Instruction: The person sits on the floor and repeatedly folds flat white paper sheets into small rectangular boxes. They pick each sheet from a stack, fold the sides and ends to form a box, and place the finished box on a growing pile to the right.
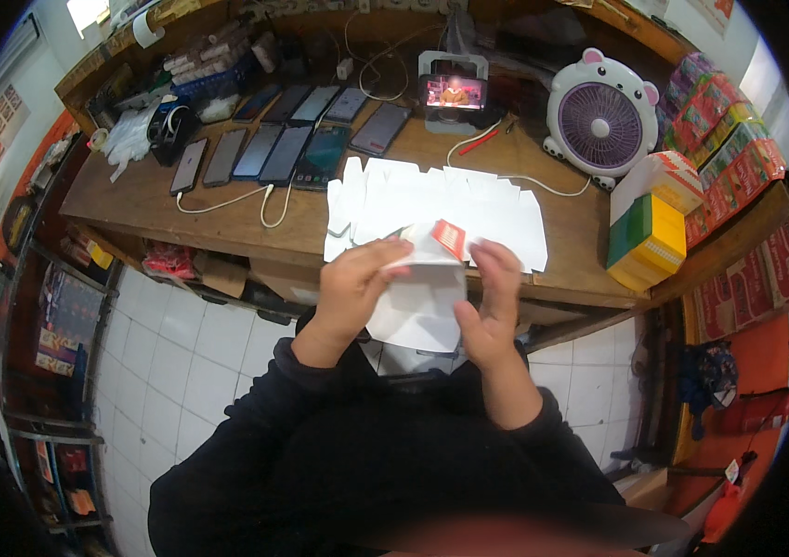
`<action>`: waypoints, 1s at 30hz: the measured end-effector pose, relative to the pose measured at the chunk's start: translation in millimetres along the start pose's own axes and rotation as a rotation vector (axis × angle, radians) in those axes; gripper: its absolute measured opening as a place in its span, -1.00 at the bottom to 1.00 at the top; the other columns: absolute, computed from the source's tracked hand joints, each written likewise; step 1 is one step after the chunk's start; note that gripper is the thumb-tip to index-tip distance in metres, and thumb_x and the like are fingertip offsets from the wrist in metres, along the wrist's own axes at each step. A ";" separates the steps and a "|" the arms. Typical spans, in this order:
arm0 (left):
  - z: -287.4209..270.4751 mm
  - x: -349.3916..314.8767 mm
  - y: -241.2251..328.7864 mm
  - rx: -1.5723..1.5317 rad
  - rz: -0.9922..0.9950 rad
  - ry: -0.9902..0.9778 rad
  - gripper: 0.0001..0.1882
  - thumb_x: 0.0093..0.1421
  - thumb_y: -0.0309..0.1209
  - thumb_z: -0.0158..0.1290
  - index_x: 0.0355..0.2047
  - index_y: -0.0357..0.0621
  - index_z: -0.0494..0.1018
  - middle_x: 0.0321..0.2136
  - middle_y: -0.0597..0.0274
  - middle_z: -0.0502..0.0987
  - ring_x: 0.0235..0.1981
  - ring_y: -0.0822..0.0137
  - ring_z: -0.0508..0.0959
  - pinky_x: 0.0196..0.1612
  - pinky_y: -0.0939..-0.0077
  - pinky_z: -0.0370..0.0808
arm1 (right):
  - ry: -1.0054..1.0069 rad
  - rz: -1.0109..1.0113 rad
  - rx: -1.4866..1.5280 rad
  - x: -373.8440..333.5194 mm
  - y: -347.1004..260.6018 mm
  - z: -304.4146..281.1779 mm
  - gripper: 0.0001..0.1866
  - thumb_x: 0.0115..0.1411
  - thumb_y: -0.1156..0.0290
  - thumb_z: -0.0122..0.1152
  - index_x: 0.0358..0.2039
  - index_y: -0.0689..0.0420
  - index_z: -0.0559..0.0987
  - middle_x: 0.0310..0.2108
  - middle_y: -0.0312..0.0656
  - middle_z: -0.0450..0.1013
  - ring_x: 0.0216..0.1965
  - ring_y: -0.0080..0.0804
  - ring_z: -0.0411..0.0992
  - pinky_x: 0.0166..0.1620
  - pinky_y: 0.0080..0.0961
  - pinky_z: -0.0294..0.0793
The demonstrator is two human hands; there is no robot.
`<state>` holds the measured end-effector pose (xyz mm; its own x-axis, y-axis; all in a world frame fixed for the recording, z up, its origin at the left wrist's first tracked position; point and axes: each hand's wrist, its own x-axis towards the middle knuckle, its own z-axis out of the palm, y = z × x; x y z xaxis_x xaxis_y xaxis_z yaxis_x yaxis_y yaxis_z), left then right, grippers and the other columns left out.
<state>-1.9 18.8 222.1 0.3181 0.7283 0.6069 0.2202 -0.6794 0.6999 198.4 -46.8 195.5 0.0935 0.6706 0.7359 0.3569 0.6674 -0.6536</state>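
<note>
A small cardboard box [417, 302], white inside with an orange-red printed patch on one flap, is partly folded up in front of my body, just off the near edge of the table. My left hand [350, 286] pinches its upper left edge between thumb and fingers. On the opposite side, my right hand [492, 302] grips the box's right wall, thumb low and fingers near the upper flap. Just beyond, flat white carton blanks [496, 209] lie overlapping on the wooden table [134, 200].
Several phones [283, 153] lie at the left, some with white cables. A lit phone [453, 91] stands on a holder behind the blanks. At right are a bear-shaped fan [603, 121], a yellow-green box [659, 241], a white-orange box [664, 181] and stacked colourful packs [729, 158].
</note>
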 end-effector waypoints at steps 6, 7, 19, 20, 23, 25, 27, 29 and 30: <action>22.3 -12.6 -10.3 -0.235 -0.045 -0.077 -0.74 0.27 -0.39 0.12 -0.08 -0.25 0.58 -0.11 0.00 0.62 0.00 0.11 0.59 0.05 0.39 0.49 | -0.263 0.615 0.647 -58.1 2.8 4.1 0.24 0.02 -0.32 0.25 0.40 0.10 -0.25 0.36 0.02 -0.12 0.40 -0.11 -0.15 0.37 -0.12 -0.09; 30.0 -14.0 -10.9 -0.247 -0.073 -0.076 -0.69 0.27 -0.36 0.12 -0.03 -0.26 0.53 -0.04 -0.03 0.58 0.05 0.12 0.55 0.09 0.39 0.45 | -0.279 0.668 0.682 -69.4 2.0 3.8 0.26 0.01 -0.34 0.25 0.41 0.10 -0.25 0.37 0.02 -0.15 0.41 -0.12 -0.17 0.37 -0.12 -0.11; 42.2 -28.6 -32.5 -0.544 -0.296 -0.127 -0.33 0.34 -0.28 0.04 0.36 -0.23 0.06 0.32 -0.01 0.12 0.31 0.07 0.24 0.33 0.18 0.18 | 0.797 0.176 -1.432 18.2 2.4 -207.4 -0.26 0.02 0.08 0.36 0.24 -0.12 0.35 0.17 0.02 0.18 0.13 -0.01 0.25 0.18 -0.02 0.26; 40.2 -33.4 -34.9 -0.531 -0.314 -0.150 -0.35 0.33 -0.33 0.04 0.34 -0.24 0.09 0.31 0.00 0.15 0.30 0.08 0.26 0.32 0.20 0.20 | 0.740 0.256 -1.491 29.4 5.7 -220.2 -0.29 0.00 0.05 0.37 0.20 -0.19 0.40 0.16 0.02 0.20 0.13 0.01 0.26 0.16 -0.01 0.26; 34.2 -50.7 -42.2 -0.486 -0.370 -0.178 -0.43 0.29 -0.45 0.04 0.29 -0.27 0.19 0.26 0.01 0.22 0.25 0.12 0.32 0.28 0.24 0.26 | 0.569 0.478 -1.639 66.0 10.5 -242.1 -0.36 -0.03 -0.06 0.36 0.13 -0.33 0.50 0.14 -0.02 0.26 0.13 0.04 0.27 0.14 0.01 0.28; 29.6 -62.8 -46.6 -0.466 -0.413 -0.199 -0.45 0.29 -0.49 0.03 0.27 -0.27 0.22 0.25 0.04 0.22 0.24 0.16 0.35 0.26 0.29 0.29 | 0.440 0.601 -1.688 90.6 5.0 -253.9 -0.37 -0.02 -0.13 0.31 0.12 -0.37 0.51 0.13 -0.07 0.29 0.13 0.04 0.28 0.13 0.02 0.29; 25.4 -72.1 -51.1 -0.478 -0.484 -0.232 -0.46 0.30 -0.50 0.02 0.28 -0.25 0.21 0.26 0.08 0.20 0.24 0.20 0.35 0.25 0.34 0.31 | 0.335 0.755 -1.714 109.3 4.1 -261.0 -0.34 0.01 -0.24 0.20 0.15 -0.36 0.50 0.17 -0.11 0.28 0.13 0.04 0.29 0.13 0.05 0.28; 22.6 -80.3 -53.6 -0.438 -0.493 -0.254 -0.48 0.30 -0.50 0.02 0.26 -0.24 0.24 0.25 0.10 0.21 0.20 0.23 0.38 0.21 0.38 0.34 | 0.260 0.803 -1.726 118.5 11.8 -265.0 -0.34 0.02 -0.25 0.17 0.15 -0.37 0.49 0.18 -0.10 0.27 0.15 0.04 0.28 0.14 0.07 0.26; 21.9 -83.6 -54.2 -0.427 -0.513 -0.259 -0.49 0.30 -0.51 0.03 0.26 -0.24 0.25 0.25 0.11 0.21 0.18 0.24 0.40 0.19 0.40 0.36 | 0.168 0.965 -1.685 118.1 21.4 -263.7 -0.34 0.04 -0.26 0.14 0.17 -0.38 0.48 0.21 -0.11 0.25 0.21 0.05 0.23 0.17 0.11 0.23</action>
<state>-20.2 -7.2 125.1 0.4914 0.8663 0.0899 0.0369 -0.1238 0.9916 462.2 -38.6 315.1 0.8082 0.4619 0.3653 0.5117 -0.8578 -0.0474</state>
